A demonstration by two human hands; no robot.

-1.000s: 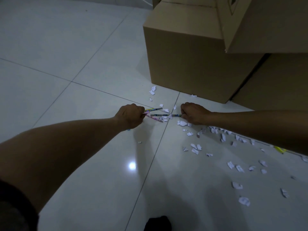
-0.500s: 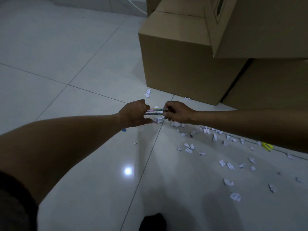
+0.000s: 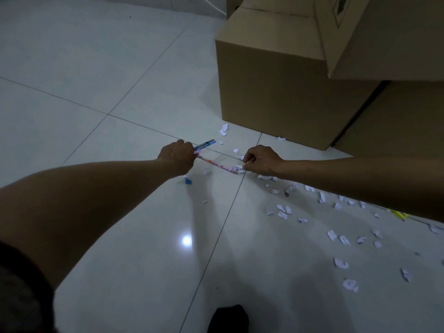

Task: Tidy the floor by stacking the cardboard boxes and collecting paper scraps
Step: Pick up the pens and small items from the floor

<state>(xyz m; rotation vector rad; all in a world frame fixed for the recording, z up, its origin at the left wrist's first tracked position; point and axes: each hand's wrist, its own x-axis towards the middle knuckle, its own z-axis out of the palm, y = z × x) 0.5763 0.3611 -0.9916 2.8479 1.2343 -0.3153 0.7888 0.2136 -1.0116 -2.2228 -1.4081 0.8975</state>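
Hands apart now: left hand [image 3: 176,156] gripping pencils [image 3: 205,144], right hand [image 3: 260,160] pinching paper scraps [image 3: 237,168] off the floor [image 3: 108,68]; collecting underway.

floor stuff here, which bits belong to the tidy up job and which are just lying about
Part of the job:
- paper scraps scattered over the tiles
- cardboard boxes, one resting on others
- left hand holding pencils
- right hand pinching a scrap

Just lying about:
- small blue item
- yellow item under the right forearm
- white cable by the wall
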